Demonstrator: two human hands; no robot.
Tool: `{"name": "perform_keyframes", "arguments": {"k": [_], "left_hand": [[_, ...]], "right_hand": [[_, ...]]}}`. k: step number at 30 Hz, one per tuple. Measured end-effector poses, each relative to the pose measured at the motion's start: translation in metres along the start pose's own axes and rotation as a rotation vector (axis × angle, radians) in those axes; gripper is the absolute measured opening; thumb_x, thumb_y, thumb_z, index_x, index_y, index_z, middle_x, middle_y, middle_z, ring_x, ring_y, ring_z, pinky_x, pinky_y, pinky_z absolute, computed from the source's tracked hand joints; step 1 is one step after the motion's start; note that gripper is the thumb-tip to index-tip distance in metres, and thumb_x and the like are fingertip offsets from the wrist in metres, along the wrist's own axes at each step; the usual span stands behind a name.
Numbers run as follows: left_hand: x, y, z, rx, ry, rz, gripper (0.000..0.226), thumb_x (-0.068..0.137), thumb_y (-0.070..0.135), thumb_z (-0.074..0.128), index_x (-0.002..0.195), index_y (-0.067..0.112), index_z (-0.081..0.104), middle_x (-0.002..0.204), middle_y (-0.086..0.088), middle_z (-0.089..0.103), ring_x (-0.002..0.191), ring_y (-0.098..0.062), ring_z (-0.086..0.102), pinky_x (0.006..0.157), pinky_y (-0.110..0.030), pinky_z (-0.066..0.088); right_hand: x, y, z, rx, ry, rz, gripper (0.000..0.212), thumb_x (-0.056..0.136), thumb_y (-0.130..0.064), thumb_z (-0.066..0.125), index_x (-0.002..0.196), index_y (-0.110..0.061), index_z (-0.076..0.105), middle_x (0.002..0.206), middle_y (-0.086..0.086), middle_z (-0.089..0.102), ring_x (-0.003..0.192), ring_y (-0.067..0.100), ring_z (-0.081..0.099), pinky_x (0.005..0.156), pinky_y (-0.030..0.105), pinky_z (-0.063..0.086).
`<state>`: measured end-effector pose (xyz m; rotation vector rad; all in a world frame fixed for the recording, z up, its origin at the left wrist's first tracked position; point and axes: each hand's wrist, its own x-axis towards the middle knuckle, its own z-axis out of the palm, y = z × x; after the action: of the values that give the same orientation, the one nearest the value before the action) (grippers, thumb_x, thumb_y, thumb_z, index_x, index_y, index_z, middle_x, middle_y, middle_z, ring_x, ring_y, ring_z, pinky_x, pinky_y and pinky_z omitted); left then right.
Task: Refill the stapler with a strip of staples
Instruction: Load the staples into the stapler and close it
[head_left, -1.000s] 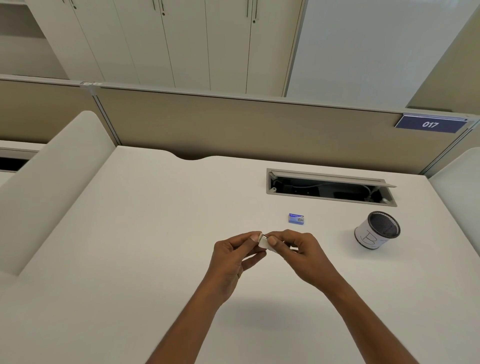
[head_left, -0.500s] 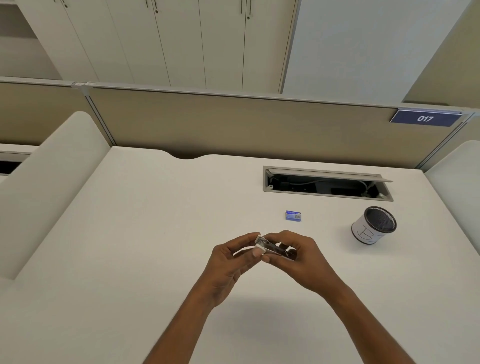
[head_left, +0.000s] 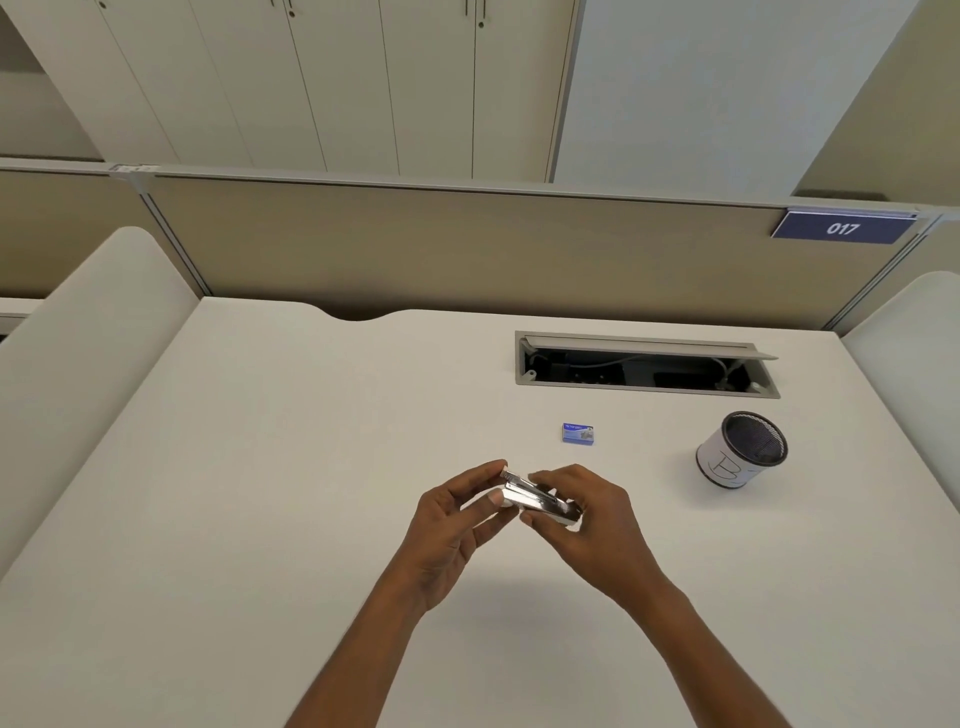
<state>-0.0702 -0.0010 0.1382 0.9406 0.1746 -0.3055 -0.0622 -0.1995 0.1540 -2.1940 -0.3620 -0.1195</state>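
Both my hands hold a small silver stapler (head_left: 540, 500) above the middle of the white desk (head_left: 260, 467). My left hand (head_left: 457, 525) pinches its left end between forefinger and thumb, where the top lifts away from the body. My right hand (head_left: 592, 519) grips the right end, fingers curled round it. A small blue staple box (head_left: 577, 433) lies on the desk just beyond my hands. No loose strip of staples shows.
A white mesh pen cup (head_left: 742, 456) stands to the right. An open cable tray (head_left: 644, 365) is set into the desk behind the box. A beige partition (head_left: 467, 249) runs along the back, with low side panels at the left and right edges.
The stapler, mostly hidden between my fingertips a second ago, now shows as a long silver body with its top lifted at the left end. Both hands stayed in the same place.
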Motion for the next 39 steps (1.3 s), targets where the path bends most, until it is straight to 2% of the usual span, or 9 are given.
{"name": "perform_keyframes", "arguments": {"k": [4,12,15,21,26,28,31,33,39], "left_hand": [[0.018,-0.002,-0.002,-0.018,0.021,-0.019,0.041,0.084,0.006,0.076,0.125,0.002,0.073,0.129,-0.021,0.071,0.122,-0.033,0.068,0.095,-0.036,0.06],[0.067,-0.013,0.005,-0.112,0.196,-0.042,0.04,0.085,0.016,0.081,0.12,0.0,0.072,0.12,-0.022,0.076,0.111,-0.032,0.074,0.092,-0.035,0.062],[0.083,-0.022,0.004,-0.095,0.264,-0.068,0.029,0.092,0.009,0.076,0.119,0.0,0.071,0.116,-0.019,0.077,0.104,-0.03,0.076,0.089,-0.034,0.063],[0.111,-0.042,0.001,0.206,0.316,-0.117,0.016,0.096,0.008,0.071,0.109,0.015,0.079,0.112,-0.008,0.08,0.106,-0.025,0.075,0.094,-0.036,0.061],[0.125,-0.055,0.001,0.616,0.347,-0.123,0.036,0.093,0.018,0.067,0.08,0.05,0.077,0.09,0.022,0.079,0.103,-0.013,0.072,0.098,-0.035,0.057],[0.132,-0.06,0.0,0.667,0.32,-0.147,0.036,0.089,0.018,0.066,0.087,0.052,0.078,0.09,0.025,0.078,0.102,-0.01,0.072,0.092,-0.028,0.056],[0.142,-0.066,-0.002,0.711,0.317,-0.153,0.039,0.089,0.015,0.068,0.123,0.033,0.071,0.1,0.02,0.075,0.1,-0.003,0.069,0.081,-0.012,0.049],[0.147,-0.067,-0.004,0.74,0.318,-0.136,0.049,0.089,0.014,0.07,0.137,0.023,0.063,0.105,0.014,0.073,0.101,-0.003,0.067,0.084,-0.011,0.046],[0.154,-0.067,-0.01,0.811,0.307,-0.128,0.049,0.088,0.012,0.07,0.135,0.025,0.065,0.106,0.014,0.073,0.107,-0.007,0.069,0.091,-0.019,0.05]], "right_hand": [[0.003,0.011,0.004,-0.033,0.023,0.033,0.027,0.081,-0.025,0.082,0.107,-0.03,0.076,0.089,-0.014,0.067,0.082,0.009,0.063,0.067,0.013,0.045],[0.029,0.035,0.035,-0.055,0.271,0.123,0.022,0.081,-0.019,0.083,0.102,-0.024,0.078,0.077,-0.004,0.059,0.07,0.01,0.058,0.06,0.026,0.048],[0.041,0.049,0.048,-0.096,0.321,0.169,0.014,0.083,-0.018,0.081,0.096,-0.022,0.077,0.071,-0.004,0.051,0.066,0.007,0.052,0.056,0.019,0.041],[0.055,0.081,0.074,-0.129,0.294,0.373,0.009,0.089,-0.021,0.074,0.083,-0.016,0.072,0.071,-0.002,0.05,0.06,0.01,0.05,0.053,0.012,0.03],[0.065,0.1,0.093,-0.106,0.235,0.493,0.021,0.093,-0.022,0.065,0.072,-0.02,0.06,0.074,-0.005,0.048,0.061,0.008,0.051,0.051,0.016,0.03],[0.07,0.104,0.099,-0.114,0.213,0.522,0.027,0.091,-0.015,0.062,0.067,-0.022,0.052,0.073,-0.005,0.045,0.058,0.008,0.047,0.051,0.017,0.027],[0.075,0.108,0.106,-0.132,0.207,0.55,0.03,0.089,-0.006,0.058,0.067,-0.022,0.045,0.072,-0.006,0.04,0.056,0.008,0.041,0.05,0.02,0.025],[0.079,0.109,0.108,-0.143,0.208,0.562,0.026,0.09,-0.004,0.056,0.071,-0.019,0.048,0.073,-0.007,0.04,0.058,0.012,0.043,0.05,0.02,0.025],[0.083,0.112,0.109,-0.146,0.149,0.524,0.009,0.089,-0.007,0.059,0.08,-0.01,0.058,0.081,-0.001,0.045,0.064,0.019,0.048,0.054,0.024,0.03]]}}
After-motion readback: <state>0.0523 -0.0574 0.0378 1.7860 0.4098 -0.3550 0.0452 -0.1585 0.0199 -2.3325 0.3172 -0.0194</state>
